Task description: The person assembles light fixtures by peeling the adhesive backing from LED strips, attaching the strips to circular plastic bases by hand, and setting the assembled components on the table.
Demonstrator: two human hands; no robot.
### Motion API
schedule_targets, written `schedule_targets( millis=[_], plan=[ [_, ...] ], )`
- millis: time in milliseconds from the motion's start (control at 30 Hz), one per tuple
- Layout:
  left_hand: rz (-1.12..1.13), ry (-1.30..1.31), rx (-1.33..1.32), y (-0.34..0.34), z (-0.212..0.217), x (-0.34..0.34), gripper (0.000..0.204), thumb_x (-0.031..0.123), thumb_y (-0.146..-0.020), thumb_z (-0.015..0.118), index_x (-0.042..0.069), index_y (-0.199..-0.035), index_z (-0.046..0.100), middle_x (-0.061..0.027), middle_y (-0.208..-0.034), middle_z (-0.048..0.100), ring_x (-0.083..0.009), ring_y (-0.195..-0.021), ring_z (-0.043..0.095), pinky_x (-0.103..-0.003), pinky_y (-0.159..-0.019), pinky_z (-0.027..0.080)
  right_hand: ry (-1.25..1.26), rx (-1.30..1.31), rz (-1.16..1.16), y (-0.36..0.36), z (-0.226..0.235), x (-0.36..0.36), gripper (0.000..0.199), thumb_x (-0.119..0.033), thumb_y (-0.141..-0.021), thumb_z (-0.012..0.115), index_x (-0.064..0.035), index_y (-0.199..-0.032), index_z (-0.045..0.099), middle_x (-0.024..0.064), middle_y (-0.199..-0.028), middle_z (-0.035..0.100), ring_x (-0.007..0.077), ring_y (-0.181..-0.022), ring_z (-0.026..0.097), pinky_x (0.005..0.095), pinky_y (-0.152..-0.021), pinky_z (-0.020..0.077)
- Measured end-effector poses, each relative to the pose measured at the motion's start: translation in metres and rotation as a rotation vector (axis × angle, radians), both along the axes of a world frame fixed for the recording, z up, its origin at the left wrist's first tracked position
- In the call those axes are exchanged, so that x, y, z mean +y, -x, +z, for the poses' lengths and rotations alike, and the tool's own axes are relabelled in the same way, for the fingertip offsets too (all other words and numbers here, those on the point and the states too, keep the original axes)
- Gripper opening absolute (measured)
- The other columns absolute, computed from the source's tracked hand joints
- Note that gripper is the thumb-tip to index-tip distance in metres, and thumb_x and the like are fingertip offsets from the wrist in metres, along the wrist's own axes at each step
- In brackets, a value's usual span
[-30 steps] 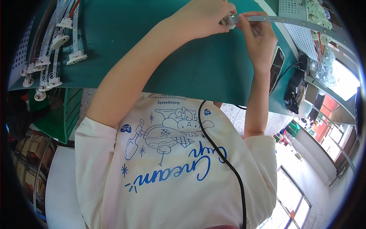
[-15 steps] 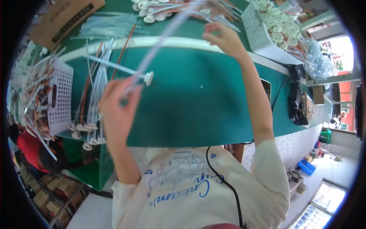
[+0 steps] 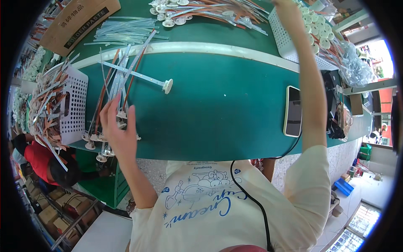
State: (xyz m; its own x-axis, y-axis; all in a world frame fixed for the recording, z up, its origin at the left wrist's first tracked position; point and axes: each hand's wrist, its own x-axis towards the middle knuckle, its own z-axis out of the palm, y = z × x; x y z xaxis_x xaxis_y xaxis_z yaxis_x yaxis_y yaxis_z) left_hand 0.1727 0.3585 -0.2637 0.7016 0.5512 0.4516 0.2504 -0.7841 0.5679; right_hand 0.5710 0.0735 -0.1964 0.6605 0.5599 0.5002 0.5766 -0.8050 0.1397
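My left hand (image 3: 119,131) is open over the near left of the green table, thumb and fingers apart. Just under it lies a loose pile of long flat strips (image 3: 120,80), pale blue and orange-brown, with white round ends toward me. One pale strip (image 3: 140,76) lies across the pile, its white disc (image 3: 167,86) pointing right. My right hand (image 3: 287,7) reaches to the far right, beside a white perforated basket (image 3: 282,37) of white discs. Its fingers are cut off by the upper edge, so what they touch is hidden.
Another white basket (image 3: 77,101) full of strips stands at the left. Clear strips (image 3: 126,31) and a cardboard box (image 3: 77,25) lie at the far left. A phone (image 3: 293,111) is beside my right forearm. A person in red (image 3: 40,166) is at lower left.
My left hand has lowered to the pile and let go of a long pale strip, which lies there. My right hand has moved far and right, toward the basket of discs.
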Motion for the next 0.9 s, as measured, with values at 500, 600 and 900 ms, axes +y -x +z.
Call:
schedule_targets(
  millis=[500, 600, 900],
  plan=[
    [-0.937, 0.614, 0.237, -0.125, -0.027, -0.126, 0.035, 0.013, -0.082, 0.064, 0.003, -0.115, 0.056, -0.0101, -0.093, 0.065, -0.0131, -0.060, 0.057, -0.025, -0.056, 0.045, -0.584, -0.195, 0.483, 0.194, 0.030, -0.015, 0.035, 0.002, -0.078, 0.062, -0.0019, -0.110, 0.050, 0.0121, -0.094, 0.062, 0.0236, -0.081, 0.062, 0.0298, -0.070, 0.0508],
    [-0.948, 0.591, 0.145, -0.134, -0.032, -0.142, 0.023, 0.011, -0.085, 0.059, 0.002, -0.106, 0.061, -0.0113, -0.084, 0.066, -0.0170, -0.061, 0.061, -0.027, -0.055, 0.047, -1.291, 0.278, 0.374, 0.227, -0.022, -0.019, 0.032, -0.001, -0.084, 0.057, 0.0014, -0.115, 0.052, 0.0152, -0.121, 0.042, 0.0133, -0.092, 0.052, 0.0239, -0.067, 0.0455],
    [-0.954, 0.183, 0.006, -0.125, -0.048, -0.128, 0.029, 0.017, -0.077, 0.065, 0.002, -0.102, 0.059, -0.0103, -0.092, 0.059, -0.0278, -0.088, 0.056, -0.037, -0.077, 0.046, -0.996, 1.000, 0.126, 0.226, -0.079, -0.016, 0.019, -0.013, -0.094, 0.046, 0.0040, -0.100, 0.053, 0.0077, -0.088, 0.057, 0.0092, -0.067, 0.053, 0.0217, -0.059, 0.0444]
  ],
)
